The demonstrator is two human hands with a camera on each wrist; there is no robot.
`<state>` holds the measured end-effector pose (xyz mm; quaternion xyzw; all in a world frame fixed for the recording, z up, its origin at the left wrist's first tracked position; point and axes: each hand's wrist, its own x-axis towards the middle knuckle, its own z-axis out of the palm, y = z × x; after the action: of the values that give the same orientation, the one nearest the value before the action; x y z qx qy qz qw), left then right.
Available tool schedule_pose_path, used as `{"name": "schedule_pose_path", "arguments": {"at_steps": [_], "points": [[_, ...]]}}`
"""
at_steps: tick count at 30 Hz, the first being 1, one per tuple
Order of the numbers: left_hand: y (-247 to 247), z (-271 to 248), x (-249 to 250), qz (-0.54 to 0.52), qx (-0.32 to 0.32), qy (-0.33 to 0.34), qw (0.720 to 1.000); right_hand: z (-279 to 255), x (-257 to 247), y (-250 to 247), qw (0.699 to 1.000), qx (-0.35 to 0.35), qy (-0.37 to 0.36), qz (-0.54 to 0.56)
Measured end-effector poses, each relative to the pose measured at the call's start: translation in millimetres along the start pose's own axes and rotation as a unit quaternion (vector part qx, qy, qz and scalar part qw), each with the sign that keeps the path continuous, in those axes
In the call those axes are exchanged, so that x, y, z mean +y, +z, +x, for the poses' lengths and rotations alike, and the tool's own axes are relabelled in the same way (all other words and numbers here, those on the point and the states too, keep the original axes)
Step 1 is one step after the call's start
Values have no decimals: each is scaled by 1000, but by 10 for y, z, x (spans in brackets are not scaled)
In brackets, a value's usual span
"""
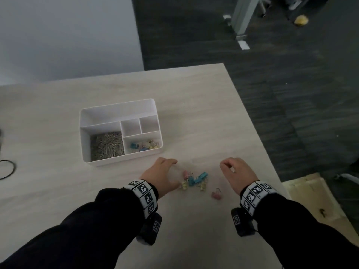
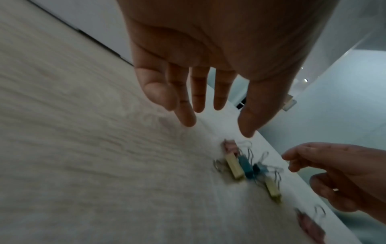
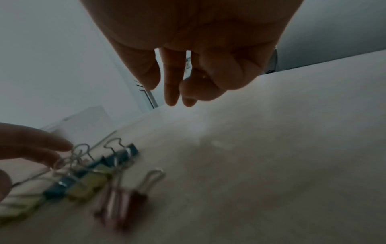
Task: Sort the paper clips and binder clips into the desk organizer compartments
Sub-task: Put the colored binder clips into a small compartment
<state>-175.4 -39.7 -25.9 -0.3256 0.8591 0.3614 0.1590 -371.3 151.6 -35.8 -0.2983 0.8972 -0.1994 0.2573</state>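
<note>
A white desk organizer (image 1: 88, 136) stands on the table. Its front left compartment holds silver paper clips (image 1: 107, 146) and its front right one holds several coloured binder clips (image 1: 144, 146). A loose cluster of binder clips (image 1: 194, 181) (image 2: 244, 168) (image 3: 94, 173) lies between my hands, with a pink binder clip (image 1: 216, 194) (image 2: 309, 224) (image 3: 125, 204) apart at its right. My left hand (image 1: 171, 173) (image 2: 218, 115) hovers just left of the cluster, fingers spread and empty. My right hand (image 1: 227, 166) (image 3: 160, 89) hangs right of it, fingers loosely curled, holding nothing.
The organizer's long back compartment (image 1: 116, 113) and two small square ones (image 1: 131, 127) look empty. A black cable (image 1: 7, 169) lies at the table's left. The table's right edge (image 1: 262, 142) drops to dark carpet, with a cardboard box (image 1: 310, 193) beside it.
</note>
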Motion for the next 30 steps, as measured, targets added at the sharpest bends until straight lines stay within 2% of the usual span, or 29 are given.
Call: {"name": "schedule_pose_path", "arguments": {"at_steps": [4,5,9,16,22,30], "points": [[231,128,187,89,-46,14,995,-208,63,25,992,-87,87,20],[263,134,232,104,-50,24,993,-250,40,48,990,-108,90,12],[376,150,374,145,-45,58,987,-343,-82,179,987,-150,24,-50],[432,126,381,88,-15,73,993,-251,-368,431,983,-157,-48,-78],[371,97,187,31,18,60,998,-176,-479,554,980,-148,-91,-100],[114,-42,-216,-25,76,-2,997,-27,-622,581,976,-159,-113,-101]]}}
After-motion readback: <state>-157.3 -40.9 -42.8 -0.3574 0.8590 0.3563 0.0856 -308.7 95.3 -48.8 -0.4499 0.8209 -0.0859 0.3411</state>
